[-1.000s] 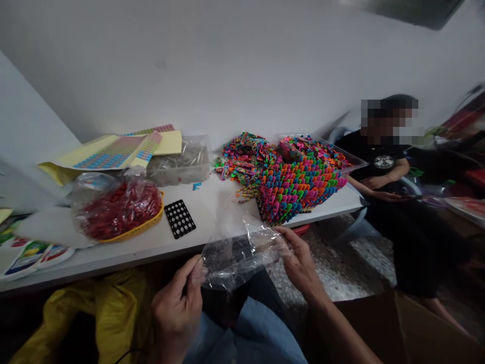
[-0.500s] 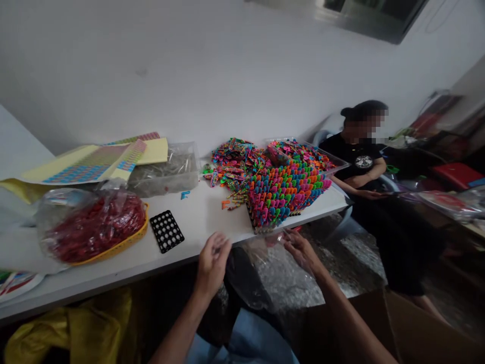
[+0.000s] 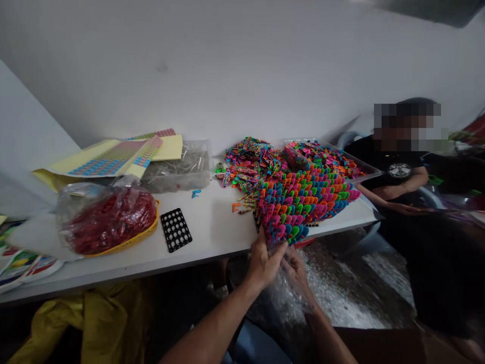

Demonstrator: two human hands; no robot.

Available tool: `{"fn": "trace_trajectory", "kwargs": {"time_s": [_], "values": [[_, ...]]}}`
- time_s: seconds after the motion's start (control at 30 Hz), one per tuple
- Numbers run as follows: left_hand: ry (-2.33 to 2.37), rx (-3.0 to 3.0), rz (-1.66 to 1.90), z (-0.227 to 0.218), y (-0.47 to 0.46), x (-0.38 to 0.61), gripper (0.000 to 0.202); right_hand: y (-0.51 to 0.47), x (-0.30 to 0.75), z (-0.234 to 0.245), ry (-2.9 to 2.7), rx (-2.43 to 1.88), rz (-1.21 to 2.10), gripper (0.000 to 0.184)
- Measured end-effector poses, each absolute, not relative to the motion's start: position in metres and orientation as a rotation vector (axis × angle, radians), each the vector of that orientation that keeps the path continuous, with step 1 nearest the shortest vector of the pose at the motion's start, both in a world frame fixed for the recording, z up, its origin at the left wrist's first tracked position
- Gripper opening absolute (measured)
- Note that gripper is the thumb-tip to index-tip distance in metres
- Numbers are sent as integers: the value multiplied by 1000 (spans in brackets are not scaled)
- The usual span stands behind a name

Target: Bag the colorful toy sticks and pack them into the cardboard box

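Observation:
A bank of colourful plastic pieces with rounded tops (image 3: 303, 197) stands in neat rows at the table's front edge, its black base mostly hidden. My left hand (image 3: 265, 263) is closed around the near corner of this bank, thumb in front, fingers partly hidden behind. Just right of it and lower, my right hand (image 3: 297, 270) grips a clear plastic bag (image 3: 284, 290) that hangs down over my lap. The bag's upper edge lies close under the nearest pieces; whether it wraps any of them I cannot tell.
On the white table (image 3: 220, 227) are a black holed tray (image 3: 176, 230), a yellow basket (image 3: 132, 242) with bagged red pieces, sticker sheets (image 3: 113, 156), a clear bin (image 3: 182, 177), a heap of colourful pieces (image 3: 250, 162) and a filled clear tray (image 3: 326, 154). A person (image 3: 401, 197) sits at right.
My left hand has moved right and closed on the near corner of the rowed pieces. My right hand has come in beside it with the bag. The view has turned left.

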State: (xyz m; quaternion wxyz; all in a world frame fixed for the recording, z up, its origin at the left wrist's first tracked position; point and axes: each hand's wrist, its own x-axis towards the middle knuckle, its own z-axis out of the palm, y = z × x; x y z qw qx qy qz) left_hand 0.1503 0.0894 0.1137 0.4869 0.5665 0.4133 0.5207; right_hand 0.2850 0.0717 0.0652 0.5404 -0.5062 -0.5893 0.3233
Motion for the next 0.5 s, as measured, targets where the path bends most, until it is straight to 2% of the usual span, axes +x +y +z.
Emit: {"fn": "trace_trajectory", "kwargs": {"time_s": [0.13,0.27,0.5], "values": [[1179,1400,1225,105,45,123,64,41,261,48,-1368,-1232,825,33],[1261,1398,1190,91,13,87,67,18,231,39,-1382,-1288,852,37],[1308,1373,1203,97,27,10,52,44,161,69,-1691,-1072,944,30]]}}
